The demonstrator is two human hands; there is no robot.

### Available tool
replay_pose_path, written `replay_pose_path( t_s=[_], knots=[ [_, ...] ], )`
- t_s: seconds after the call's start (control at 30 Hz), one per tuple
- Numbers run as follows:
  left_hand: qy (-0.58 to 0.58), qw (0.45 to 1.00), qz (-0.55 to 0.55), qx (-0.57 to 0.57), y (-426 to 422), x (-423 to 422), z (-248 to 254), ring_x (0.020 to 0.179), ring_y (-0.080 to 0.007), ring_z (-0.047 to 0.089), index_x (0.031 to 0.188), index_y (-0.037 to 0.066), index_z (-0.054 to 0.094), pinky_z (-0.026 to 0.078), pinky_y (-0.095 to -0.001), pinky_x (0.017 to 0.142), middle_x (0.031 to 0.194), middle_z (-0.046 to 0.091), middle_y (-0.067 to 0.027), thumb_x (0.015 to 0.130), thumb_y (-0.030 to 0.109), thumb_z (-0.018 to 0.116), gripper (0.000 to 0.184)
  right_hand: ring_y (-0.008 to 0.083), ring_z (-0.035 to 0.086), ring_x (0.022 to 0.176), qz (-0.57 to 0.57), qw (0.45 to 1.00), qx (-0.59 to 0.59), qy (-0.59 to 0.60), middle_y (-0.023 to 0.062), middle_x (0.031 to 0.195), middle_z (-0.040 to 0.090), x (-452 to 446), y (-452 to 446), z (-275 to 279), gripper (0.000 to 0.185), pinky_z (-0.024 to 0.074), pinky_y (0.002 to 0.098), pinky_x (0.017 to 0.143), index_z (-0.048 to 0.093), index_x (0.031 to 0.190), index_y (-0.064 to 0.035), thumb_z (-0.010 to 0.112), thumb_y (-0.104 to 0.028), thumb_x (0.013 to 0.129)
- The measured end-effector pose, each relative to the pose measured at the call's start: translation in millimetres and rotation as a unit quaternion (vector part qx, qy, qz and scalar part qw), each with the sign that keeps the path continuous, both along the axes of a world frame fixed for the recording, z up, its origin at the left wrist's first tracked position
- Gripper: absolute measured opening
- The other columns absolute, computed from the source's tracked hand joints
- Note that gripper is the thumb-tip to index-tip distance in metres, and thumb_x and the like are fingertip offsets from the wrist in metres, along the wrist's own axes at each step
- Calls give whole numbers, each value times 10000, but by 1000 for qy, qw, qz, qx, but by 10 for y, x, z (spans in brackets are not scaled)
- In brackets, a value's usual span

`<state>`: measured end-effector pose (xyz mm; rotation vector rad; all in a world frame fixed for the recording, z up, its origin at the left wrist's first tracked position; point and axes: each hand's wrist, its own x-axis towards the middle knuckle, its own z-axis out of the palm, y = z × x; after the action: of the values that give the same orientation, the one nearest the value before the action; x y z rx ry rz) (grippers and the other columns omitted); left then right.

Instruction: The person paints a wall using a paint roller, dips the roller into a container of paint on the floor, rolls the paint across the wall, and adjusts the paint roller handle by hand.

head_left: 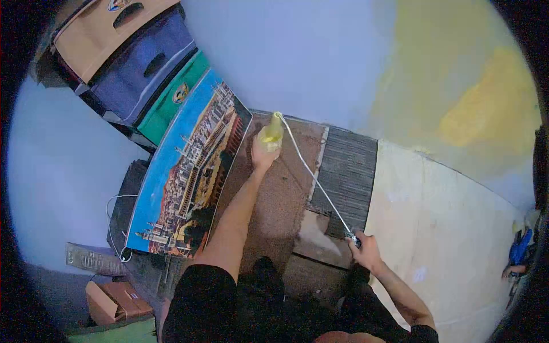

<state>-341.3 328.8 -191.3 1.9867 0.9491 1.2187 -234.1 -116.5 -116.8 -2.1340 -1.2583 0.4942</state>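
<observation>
I see the left hand (265, 150) wrapped around a yellowish object (274, 131) out by the wall (297, 57) while the right hand (366, 252) grips a dark handle (355, 238) nearer the body, apparently spaced wide to hold the slender white line (313, 176) between them straight.

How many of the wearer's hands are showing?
2: the left hand, on the yellowish item, upper centre; the right hand, at the lower end of the white cord.
</observation>
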Motion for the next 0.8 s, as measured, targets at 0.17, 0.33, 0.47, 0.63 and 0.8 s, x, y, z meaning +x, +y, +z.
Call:
replay_pose_path(
  t_s=[0.17, 0.33, 0.47, 0.63, 0.8],
  knots=[
    [-66, 992, -14, -105, 181, -28, -355, 1072, -250, 558, 1243, 52, 444, 436, -358, 942, 1133, 581, -102, 512, 109, 857, 842, 337, 558, 470, -12, 999, -49, 19, 209, 533, 524, -79, 164, 167, 314, 420, 405, 462, 589, 756, 15, 652, -284, 828],
    [-118, 983, 16, -139, 316, -20, -694, 1022, -241, 590, 1198, 66, 490, 468, -351, 891, 1095, 614, -103, 503, 146, 874, 798, 401, 607, 601, -6, 997, -77, 5, 226, 632, 597, -105, 225, 142, 320, 493, 441, 555, 628, 846, 12, 622, -307, 820],
    [-237, 919, -79, -303, 615, -1, -1191, 992, -223, 590, 1145, 67, 500, 486, -345, 861, 1059, 609, -72, 533, 71, 846, 703, 378, 609, 590, 10, 996, -80, -26, 207, 642, 604, -127, 219, -8, 282, 493, 433, 540, 605, 878, 16, 632, -247, 779],
    [-165, 963, -31, -212, 137, -25, -603, 963, -221, 584, 1200, 61, 436, 518, -353, 815, 1067, 579, -79, 571, -83, 758, 721, 395, 610, 607, 52, 986, -135, -88, 193, 619, 598, -123, 182, -181, 288, 503, 473, 568, 583, 923, -12, 612, -263, 784],
    [-235, 934, -80, -258, 175, -132, -728, 1057, -233, 525, 1211, 58, 415, 522, -372, 830, 1157, 505, -100, 575, -99, 755, 738, 399, 604, 572, 71, 985, -127, -97, 212, 614, 597, -92, 177, -85, 306, 502, 480, 553, 572, 898, -24, 586, -317, 812]
  ],
)
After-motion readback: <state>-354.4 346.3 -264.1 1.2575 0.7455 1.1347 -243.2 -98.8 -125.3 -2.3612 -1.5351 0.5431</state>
